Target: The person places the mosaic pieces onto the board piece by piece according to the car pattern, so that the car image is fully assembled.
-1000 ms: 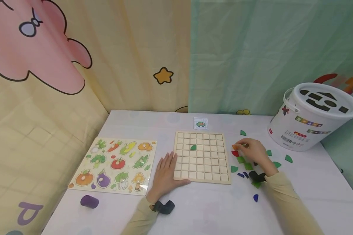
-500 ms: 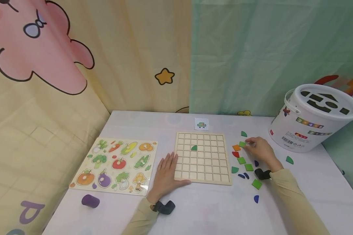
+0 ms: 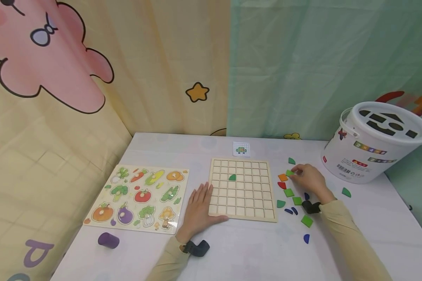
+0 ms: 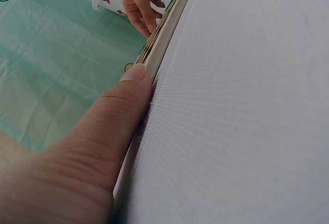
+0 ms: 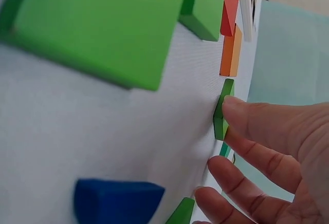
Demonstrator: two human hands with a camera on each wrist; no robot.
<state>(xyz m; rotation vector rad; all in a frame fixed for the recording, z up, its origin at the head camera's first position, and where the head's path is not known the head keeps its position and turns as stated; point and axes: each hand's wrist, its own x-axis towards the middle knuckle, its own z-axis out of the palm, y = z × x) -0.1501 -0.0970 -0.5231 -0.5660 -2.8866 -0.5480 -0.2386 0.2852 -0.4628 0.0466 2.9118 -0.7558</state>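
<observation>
A small green square wooden tile (image 3: 290, 172), lying on the table right of the wooden grid board (image 3: 242, 188), is pinched by the right hand (image 3: 309, 178); lifting seems required next. The board's edge is steadied by the flat left hand (image 3: 198, 210).

Loose tiles (image 3: 288, 192) crowd board (image 3: 243, 188) — bucket (image 3: 372, 142) beyond.
</observation>
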